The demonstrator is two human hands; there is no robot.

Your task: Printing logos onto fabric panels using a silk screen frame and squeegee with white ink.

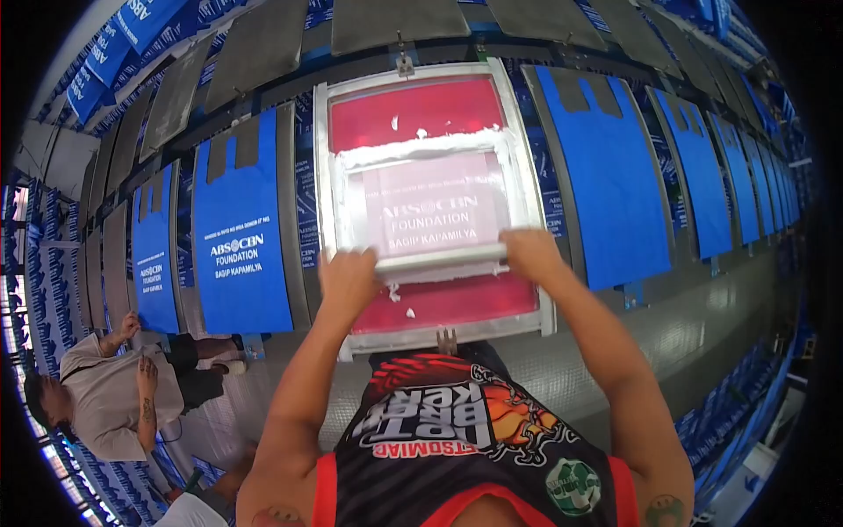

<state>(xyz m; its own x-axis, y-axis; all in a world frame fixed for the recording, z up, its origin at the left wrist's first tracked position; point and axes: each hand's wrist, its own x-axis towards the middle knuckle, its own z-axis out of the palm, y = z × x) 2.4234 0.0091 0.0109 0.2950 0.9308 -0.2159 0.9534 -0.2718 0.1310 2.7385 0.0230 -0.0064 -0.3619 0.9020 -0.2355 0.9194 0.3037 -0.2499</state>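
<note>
A silk-screen printing frame (518, 167) with a pale metal rim and red mesh (408, 114) lies in front of me. Both my hands grip the ends of a long light-coloured squeegee (443, 258) that spans the frame's width. My left hand (349, 277) is closed round its left end, my right hand (531, 255) round its right end. White ink (413, 151) forms a thick band beyond the squeegee, and smears lie on the near mesh. Between that band and the squeegee, a whitish panel shows printed lettering through the mesh.
Blue bags (248, 202) with white print lie on grey boards to the left. More blue bags (606, 176) without visible print lie to the right. Bare grey boards (399, 26) line the far side. At the left, another person (110, 395) touches a bag's lower edge.
</note>
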